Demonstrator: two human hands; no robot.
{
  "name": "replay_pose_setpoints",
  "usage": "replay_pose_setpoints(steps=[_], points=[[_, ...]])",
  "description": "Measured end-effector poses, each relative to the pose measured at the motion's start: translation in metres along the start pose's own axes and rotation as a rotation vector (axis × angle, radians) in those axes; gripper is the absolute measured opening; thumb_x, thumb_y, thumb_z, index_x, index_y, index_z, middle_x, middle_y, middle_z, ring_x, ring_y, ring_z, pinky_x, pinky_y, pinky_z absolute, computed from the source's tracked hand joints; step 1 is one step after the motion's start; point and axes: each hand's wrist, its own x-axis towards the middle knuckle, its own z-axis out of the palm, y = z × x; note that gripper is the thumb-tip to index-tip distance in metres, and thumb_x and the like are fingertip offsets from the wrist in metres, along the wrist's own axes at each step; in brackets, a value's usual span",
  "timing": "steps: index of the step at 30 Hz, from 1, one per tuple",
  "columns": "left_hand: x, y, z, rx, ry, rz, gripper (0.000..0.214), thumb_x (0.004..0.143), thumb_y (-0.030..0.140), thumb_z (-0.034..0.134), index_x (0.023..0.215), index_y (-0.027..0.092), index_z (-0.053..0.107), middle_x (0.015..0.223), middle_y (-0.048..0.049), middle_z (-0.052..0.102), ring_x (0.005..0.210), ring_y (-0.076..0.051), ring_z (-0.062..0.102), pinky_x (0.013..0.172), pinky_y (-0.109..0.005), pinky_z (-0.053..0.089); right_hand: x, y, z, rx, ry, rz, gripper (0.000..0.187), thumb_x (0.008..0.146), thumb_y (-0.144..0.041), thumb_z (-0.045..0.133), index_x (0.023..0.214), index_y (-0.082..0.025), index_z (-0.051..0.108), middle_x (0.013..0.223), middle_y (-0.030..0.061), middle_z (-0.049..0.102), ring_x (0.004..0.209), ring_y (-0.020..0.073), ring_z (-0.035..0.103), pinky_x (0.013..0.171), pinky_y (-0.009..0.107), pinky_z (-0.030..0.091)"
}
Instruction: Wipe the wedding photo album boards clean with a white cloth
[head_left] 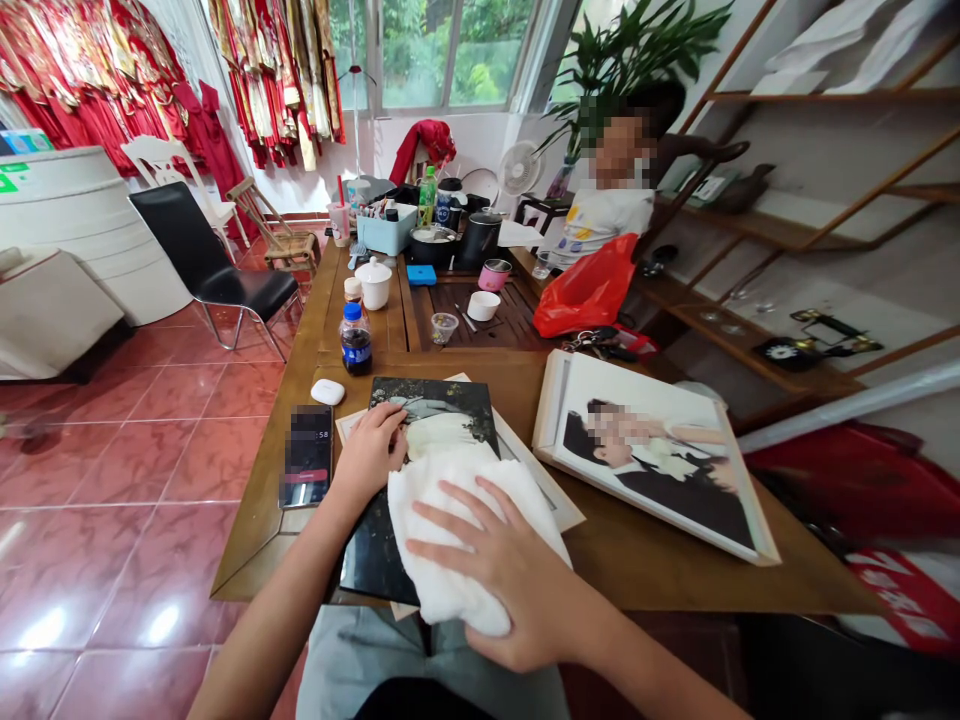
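Note:
My right hand (502, 565) lies spread on a folded white towel (450, 530), pressing it against a dark glossy framed wedding photo (431, 420). The towel hides the lower middle of that picture. My left hand (369, 455) rests flat on the picture's upper left part, its fingers on the surface. A pale mat or backing board (544, 490) shows beneath the picture. To the left of my left hand lie a black smartphone (307, 455) and a white earbud case (328, 391). A second framed portrait (652, 460) leans tilted on the table to the right.
The wooden table (262, 510) ends at an edge above the red tile floor. Beyond stand a cola bottle (356, 340), a tea tray (480, 315) with cups, and a red plastic bag (585, 290). A seated person (611, 200) is at the back right, beside wooden shelves.

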Motion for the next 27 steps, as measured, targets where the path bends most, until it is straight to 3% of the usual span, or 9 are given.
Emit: replay_pose_setpoints(steps=[8,15,20,27], points=[[0.001,-0.003,-0.004,0.004,-0.043,0.055,0.036,0.088,0.008,0.057,0.121,0.017,0.069,0.132,-0.0131,0.067,0.130,-0.028,0.059,0.114,-0.047,0.048,0.039,0.049,-0.024,-0.141,0.226,0.072,0.072,0.069,-0.033,0.068,0.140,-0.039,0.060,0.158,-0.0007,0.047,0.148,0.0378,0.032,0.119,0.065,0.013],[0.001,-0.002,0.000,0.004,0.007,0.065,0.037,0.092,0.011,0.054,0.125,0.019,0.067,0.129,-0.0118,0.068,0.126,-0.027,0.062,0.111,-0.048,0.050,0.079,0.081,-0.046,-0.208,0.309,0.177,0.062,0.078,-0.038,0.068,0.140,-0.035,0.061,0.157,0.0024,0.049,0.147,0.0380,0.033,0.118,0.063,0.018],[0.001,-0.002,-0.001,0.011,0.014,0.043,0.034,0.091,0.011,0.054,0.121,0.017,0.069,0.129,-0.0128,0.068,0.126,-0.028,0.062,0.111,-0.047,0.051,0.069,0.070,-0.035,-0.199,0.322,0.164,0.066,0.075,-0.037,0.068,0.141,-0.034,0.060,0.157,0.0035,0.048,0.147,0.0388,0.032,0.119,0.065,0.014],[0.001,-0.003,-0.001,0.000,-0.001,0.004,0.036,0.090,0.012,0.057,0.123,0.020,0.069,0.134,-0.0114,0.067,0.127,-0.027,0.062,0.111,-0.048,0.052,0.011,0.021,0.000,-0.101,0.225,0.060,0.083,0.065,-0.032,0.067,0.147,-0.035,0.054,0.160,0.0044,0.045,0.149,0.0429,0.029,0.119,0.071,0.007]])
